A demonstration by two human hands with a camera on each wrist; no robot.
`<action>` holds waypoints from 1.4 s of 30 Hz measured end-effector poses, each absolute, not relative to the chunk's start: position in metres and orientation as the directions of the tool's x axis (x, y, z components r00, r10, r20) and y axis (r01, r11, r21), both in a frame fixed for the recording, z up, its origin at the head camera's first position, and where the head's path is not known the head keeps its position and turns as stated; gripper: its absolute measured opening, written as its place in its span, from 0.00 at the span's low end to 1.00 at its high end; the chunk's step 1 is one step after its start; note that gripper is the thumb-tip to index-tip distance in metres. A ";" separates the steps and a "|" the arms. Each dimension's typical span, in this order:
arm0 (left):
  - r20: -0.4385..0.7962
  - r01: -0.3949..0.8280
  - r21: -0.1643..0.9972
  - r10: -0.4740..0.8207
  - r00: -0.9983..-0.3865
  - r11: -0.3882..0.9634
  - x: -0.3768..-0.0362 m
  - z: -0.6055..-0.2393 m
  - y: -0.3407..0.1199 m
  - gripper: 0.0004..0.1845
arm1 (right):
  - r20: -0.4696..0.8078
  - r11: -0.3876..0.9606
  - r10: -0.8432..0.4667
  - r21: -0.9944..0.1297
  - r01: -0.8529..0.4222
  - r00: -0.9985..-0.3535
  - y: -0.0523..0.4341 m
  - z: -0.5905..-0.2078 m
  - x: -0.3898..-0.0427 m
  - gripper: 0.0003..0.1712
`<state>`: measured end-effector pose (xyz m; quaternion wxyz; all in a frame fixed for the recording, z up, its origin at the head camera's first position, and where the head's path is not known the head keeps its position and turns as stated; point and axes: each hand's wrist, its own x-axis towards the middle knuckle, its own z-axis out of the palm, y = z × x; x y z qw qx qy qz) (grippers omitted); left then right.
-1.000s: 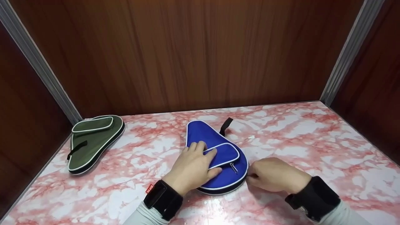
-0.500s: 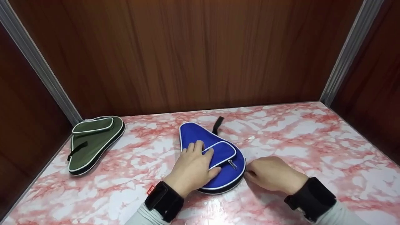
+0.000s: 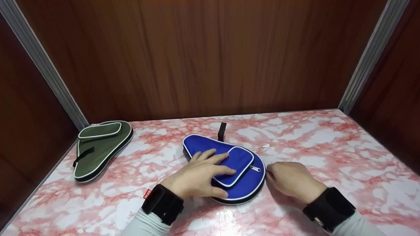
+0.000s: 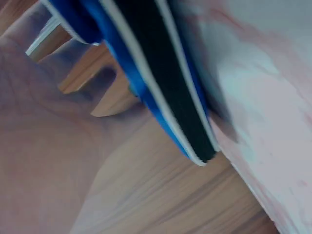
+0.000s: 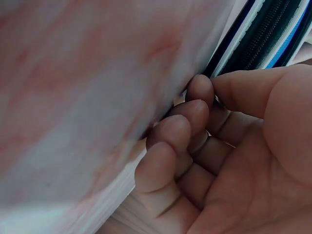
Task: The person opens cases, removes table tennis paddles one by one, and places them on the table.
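Pressing and pinching a blue paddle case on the marble table.

We see the left hand [image 3: 197,175] lying flat with fingers spread over the blue case [image 3: 244,182], its fingertips on the raised front pocket [image 3: 238,160]. The right hand [image 3: 290,180] sits at the case's right edge, fingers curled; the right wrist view shows thumb and forefinger [image 5: 200,90] pinched together against the black zipper band [image 5: 265,34], though what they pinch is hidden. The case lies flat near the front middle of the pink-veined marble table [image 3: 328,144], its black strap [image 3: 222,130] pointing toward the wooden back wall [image 3: 210,55]. A green case [image 3: 98,149] lies well apart at the left.
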<state>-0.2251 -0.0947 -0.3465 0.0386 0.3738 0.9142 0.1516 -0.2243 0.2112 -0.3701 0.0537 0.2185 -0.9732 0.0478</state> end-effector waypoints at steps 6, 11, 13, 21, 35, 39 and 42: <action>0.003 0.638 0.338 0.677 -0.736 0.692 -0.226 -0.349 -0.097 0.33 | 0.121 0.896 -0.430 -0.066 -0.439 -0.895 0.210 -0.371 -0.223 0.15; 0.003 0.635 0.329 0.672 -0.741 0.699 -0.226 -0.347 -0.096 0.33 | 0.111 0.898 -0.425 -0.072 -0.434 -0.898 0.209 -0.370 -0.222 0.15; 0.005 0.637 0.322 0.671 -0.741 0.701 -0.225 -0.346 -0.096 0.33 | 0.113 0.898 -0.425 -0.071 -0.434 -0.898 0.210 -0.370 -0.222 0.15; 0.020 0.649 0.293 0.674 -0.739 0.703 -0.225 -0.347 -0.095 0.34 | 0.111 0.896 -0.428 -0.083 -0.437 -0.897 0.210 -0.368 -0.220 0.16; 0.050 0.677 0.208 0.684 -0.728 0.706 -0.223 -0.348 -0.094 0.37 | 0.062 0.889 -0.441 -0.110 -0.445 -0.895 0.207 -0.364 -0.218 0.17; 0.061 0.677 0.191 0.680 -0.730 0.710 -0.223 -0.349 -0.092 0.37 | 0.057 0.884 -0.448 -0.117 -0.452 -0.892 0.206 -0.363 -0.216 0.17; 0.065 0.673 0.185 0.674 -0.735 0.716 -0.223 -0.349 -0.091 0.37 | 0.068 0.877 -0.463 -0.112 -0.468 -0.884 0.206 -0.363 -0.215 0.17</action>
